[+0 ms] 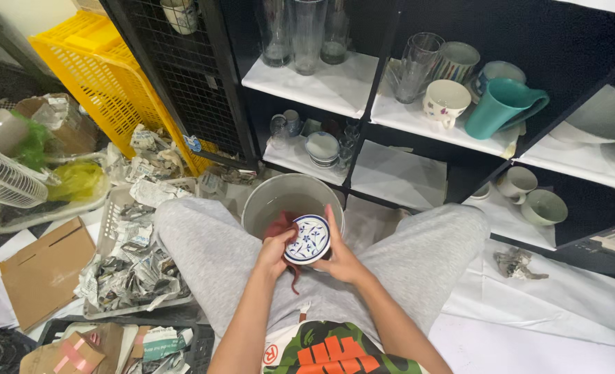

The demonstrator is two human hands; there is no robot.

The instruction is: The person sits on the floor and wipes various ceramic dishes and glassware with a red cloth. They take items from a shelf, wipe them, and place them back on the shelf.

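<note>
Head view shows your right hand (341, 257) gripping the rim of the small round white ceramic saucer with blue flowers (307, 239) just above the grey plastic bucket (292, 194), your left hand (273, 253) pressing a dark red cloth (280, 227) to it; it looks wet, slippery and breakable, so keep to the rim.

Glossy glazed ceramic on the saucer (307, 239), blue pattern on white; soft red cloth (280, 227) against it; smooth grey plastic bucket (280, 190); matt knit grey trousers (203, 242); crumpled newsprint (131, 266) — rough, dull; clear glass tumblers (300, 31); yellow plastic crate (107, 76).
</note>
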